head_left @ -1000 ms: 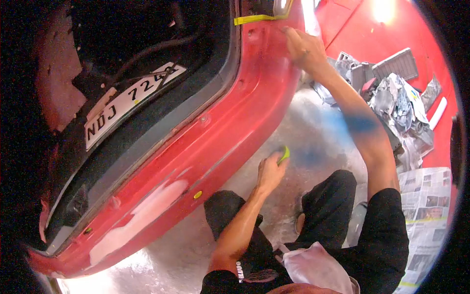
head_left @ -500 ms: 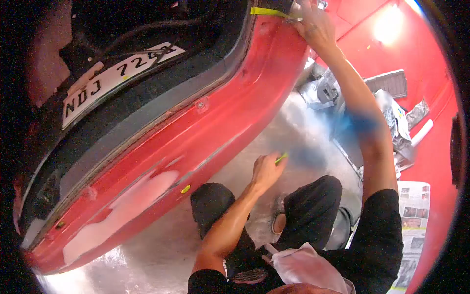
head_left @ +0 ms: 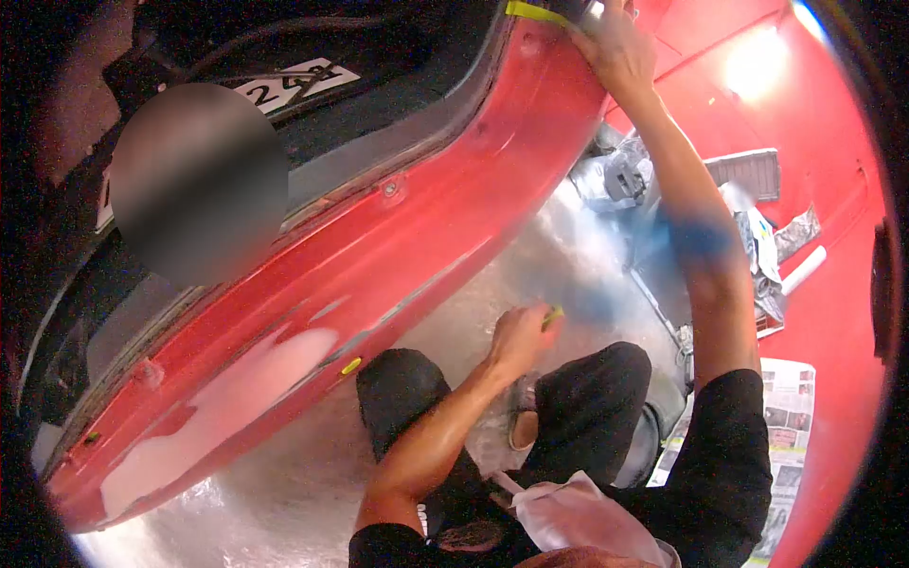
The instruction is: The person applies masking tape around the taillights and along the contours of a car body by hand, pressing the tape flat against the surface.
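Observation:
My left hand (head_left: 523,341) is closed in a loose fist above my knees, with a small piece of yellow-green tape (head_left: 553,317) showing at its fingers. Up at the far end of the red bumper (head_left: 426,227), my right hand (head_left: 620,52) grips the end of a yellow-green tape strip (head_left: 537,11). That strip runs across the bumper's upper edge. Something shiny shows by the right fingers, too small to name. A pale smooth patch (head_left: 237,398) covers part of the bumper's lower side, and a small yellow-green tape bit (head_left: 351,365) lies by its edge.
Behind the bumper is dark trim with a number plate (head_left: 312,83), partly hidden by a round blur. Wrapped items (head_left: 611,175), a grey ridged panel (head_left: 746,173) and newspaper (head_left: 788,407) lie to the right, near a red surface (head_left: 838,312). A blue haze blurs my right forearm.
The view has shifted slightly, and a round blur now covers part of the plate. My right hand stays at the tape strip; my left stays closed over my knees.

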